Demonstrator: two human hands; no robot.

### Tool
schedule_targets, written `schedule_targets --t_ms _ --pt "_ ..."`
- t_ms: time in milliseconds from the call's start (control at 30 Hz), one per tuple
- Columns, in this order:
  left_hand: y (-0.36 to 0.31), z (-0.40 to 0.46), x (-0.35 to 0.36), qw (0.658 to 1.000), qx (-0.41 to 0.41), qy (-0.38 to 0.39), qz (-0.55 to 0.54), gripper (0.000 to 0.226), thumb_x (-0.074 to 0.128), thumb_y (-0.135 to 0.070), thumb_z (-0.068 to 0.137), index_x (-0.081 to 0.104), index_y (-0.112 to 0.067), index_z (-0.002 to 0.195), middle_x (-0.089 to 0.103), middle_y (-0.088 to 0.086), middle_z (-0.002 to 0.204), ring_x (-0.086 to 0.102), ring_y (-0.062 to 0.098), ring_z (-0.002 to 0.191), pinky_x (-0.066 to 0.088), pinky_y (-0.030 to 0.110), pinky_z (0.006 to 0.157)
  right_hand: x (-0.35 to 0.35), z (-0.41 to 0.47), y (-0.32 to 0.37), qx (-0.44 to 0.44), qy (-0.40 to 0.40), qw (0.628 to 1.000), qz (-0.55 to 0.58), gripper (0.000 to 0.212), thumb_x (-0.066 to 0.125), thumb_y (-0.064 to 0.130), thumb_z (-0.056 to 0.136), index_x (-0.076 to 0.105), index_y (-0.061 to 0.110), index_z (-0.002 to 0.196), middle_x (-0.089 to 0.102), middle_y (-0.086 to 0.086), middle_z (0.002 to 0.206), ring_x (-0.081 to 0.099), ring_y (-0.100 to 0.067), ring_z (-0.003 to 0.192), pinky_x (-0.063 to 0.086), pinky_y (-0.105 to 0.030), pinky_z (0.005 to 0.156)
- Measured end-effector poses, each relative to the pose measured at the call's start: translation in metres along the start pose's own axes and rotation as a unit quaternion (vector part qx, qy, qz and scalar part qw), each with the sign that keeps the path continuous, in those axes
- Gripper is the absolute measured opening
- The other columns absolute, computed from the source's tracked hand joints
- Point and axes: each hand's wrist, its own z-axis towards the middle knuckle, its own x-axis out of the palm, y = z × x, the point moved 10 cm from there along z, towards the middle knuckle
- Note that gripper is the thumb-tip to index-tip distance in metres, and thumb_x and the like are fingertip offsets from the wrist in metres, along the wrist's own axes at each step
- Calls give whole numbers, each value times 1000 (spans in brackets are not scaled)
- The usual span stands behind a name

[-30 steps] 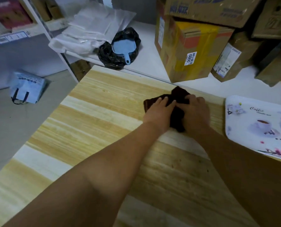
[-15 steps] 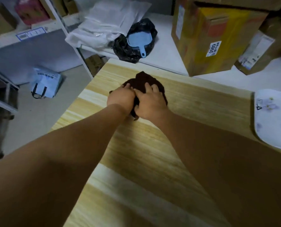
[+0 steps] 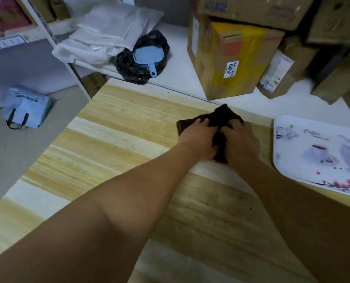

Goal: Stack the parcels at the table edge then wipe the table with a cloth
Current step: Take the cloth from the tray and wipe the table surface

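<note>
Head view. We press dark brown cloth (image 3: 224, 119) flat onto wooden table (image 3: 112, 139), near far edge. Left hand (image 3: 198, 137) palm-down, fingers clamped over cloth's left part; right hand (image 3: 241, 139) gripping bunched right part; hands side by side, almost touching. Cardboard parcels (image 3: 231, 58) stacked on white surface beyond table's far edge. Floral tray (image 3: 321, 156) on table at right, just beside right hand. Black bag with blue scoop (image 3: 143, 58) at far left of white surface.
</note>
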Motion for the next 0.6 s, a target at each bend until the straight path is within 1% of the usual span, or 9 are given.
schedule_targets --t_ms 67,100,167,200,267,333,433,533,600 --pt "-3 2 -2 1000 -5 -18 -7 51 54 -37 88 49 -27 138 36 8 152 26 31 143 41 46 106 5 1 -5 0 26 1000 -15 32 45 32 92 53 24 121 46 -9 127 50 -31 97 38 -30 71" --pt "-1 1 -5 1000 -3 -28 -6 46 54 -34 87 53 -27 133 41 6 148 31 29 141 43 43 102 10 1 0 -17 52 998 -43 30 47 30 90 55 25 119 45 -8 130 47 -29 100 39 -29 71" --pt "5 -5 -10 999 -1 -40 0 40 52 -25 88 59 -25 127 49 2 143 40 25 136 43 37 99 15 -1 15 -53 84 989 -113 29 55 26 86 56 25 115 40 -8 133 39 -33 116 43 -36 80" --pt "7 -9 -10 999 -6 -39 2 40 52 -21 89 59 -23 129 49 1 144 40 23 136 43 36 101 15 -5 21 -59 94 985 -136 33 57 28 84 54 25 116 38 -9 135 35 -36 122 44 -39 82" --pt "5 -19 -9 999 -17 -44 13 44 53 -15 89 56 -18 132 48 1 145 39 20 137 42 35 102 15 -16 29 -57 109 981 -148 45 58 33 81 48 25 124 36 -12 136 31 -39 124 44 -40 83" --pt "1 -32 -10 997 -23 -67 25 44 53 -14 89 55 -15 133 46 3 147 41 21 136 42 34 102 15 -30 36 -77 104 980 -152 50 56 36 81 44 24 128 39 -13 133 33 -40 120 43 -38 81" --pt "-2 -59 -11 997 -14 -79 20 47 55 -16 88 53 -11 135 43 6 149 43 22 135 36 29 105 14 -58 39 -116 81 974 -175 46 52 37 85 45 23 128 43 -13 129 39 -38 114 42 -36 74" --pt "-7 -79 -6 996 23 -76 27 49 55 -24 84 56 -9 130 44 8 148 38 18 138 25 21 110 14 -77 41 -154 64 970 -177 36 50 31 90 49 20 124 46 -14 126 43 -37 110 39 -36 70" --pt "-8 -73 -2 998 26 -56 24 54 54 -28 83 51 -7 133 38 12 151 30 21 142 20 22 113 13 -74 39 -166 59 971 -164 33 50 25 91 50 17 124 46 -14 127 42 -37 113 39 -36 71"
